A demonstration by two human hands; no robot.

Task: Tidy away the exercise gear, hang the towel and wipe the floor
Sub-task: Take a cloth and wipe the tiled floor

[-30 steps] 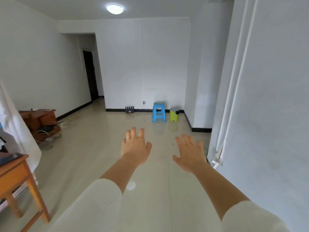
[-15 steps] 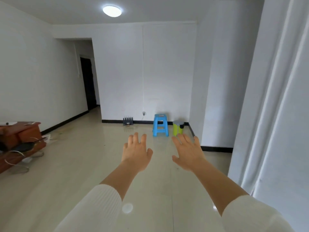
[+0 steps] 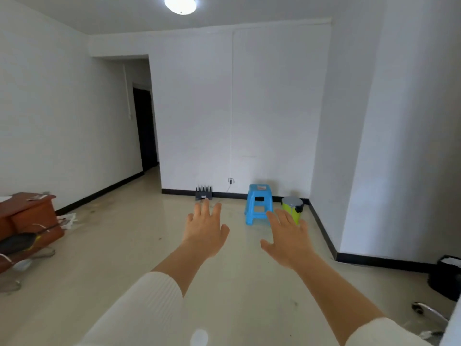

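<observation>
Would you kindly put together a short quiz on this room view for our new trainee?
1. True or false: the left hand grips a towel.
2. What stands just right of the blue plastic stool by the far wall? A) a mop B) a lime-green lidded bin C) a chair
3. Fill in: the reddish wooden desk stands at the view's ____ edge.

Key
1. False: the left hand and the right hand are both held out with fingers spread, holding nothing.
2. B
3. left
</observation>
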